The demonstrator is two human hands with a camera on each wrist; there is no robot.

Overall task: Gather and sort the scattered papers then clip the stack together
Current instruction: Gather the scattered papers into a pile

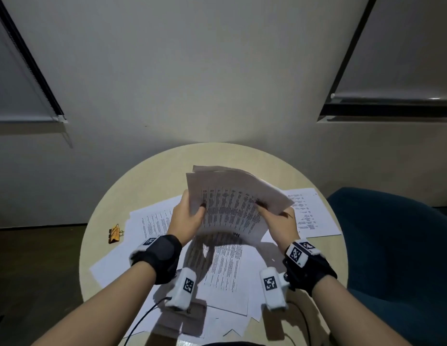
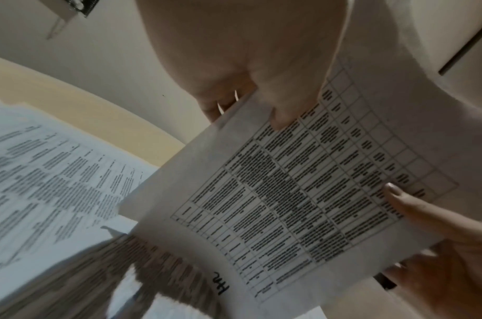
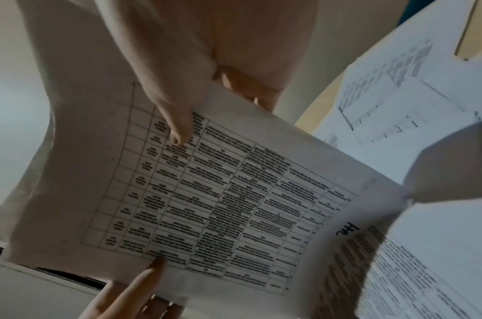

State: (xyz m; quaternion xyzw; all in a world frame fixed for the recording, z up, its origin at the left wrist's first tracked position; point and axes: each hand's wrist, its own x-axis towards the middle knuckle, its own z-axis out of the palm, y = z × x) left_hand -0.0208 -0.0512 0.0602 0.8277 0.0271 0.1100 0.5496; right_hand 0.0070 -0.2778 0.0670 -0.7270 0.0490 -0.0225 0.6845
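Both hands hold a small stack of printed sheets [image 1: 232, 203] above the round table [image 1: 267, 161]. My left hand [image 1: 190, 213] grips the stack's left edge, thumb on the top sheet. On the right edge, my right hand [image 1: 277, 216] pinches it the same way. The top sheet [image 2: 302, 194] carries a printed grid of text and the handwritten mark "HHL"; the same sheet [image 3: 221, 205] fills the right wrist view. More loose papers [image 1: 225, 265] lie scattered on the table under the stack. A yellow binder clip [image 1: 115, 233] lies on the table at the left.
A dark blue chair [image 1: 397, 245] stands to the right of the table. One printed sheet [image 1: 309, 213] lies at the table's right side, another [image 1: 152, 221] at the left near the clip. A wall with two blinds is behind.
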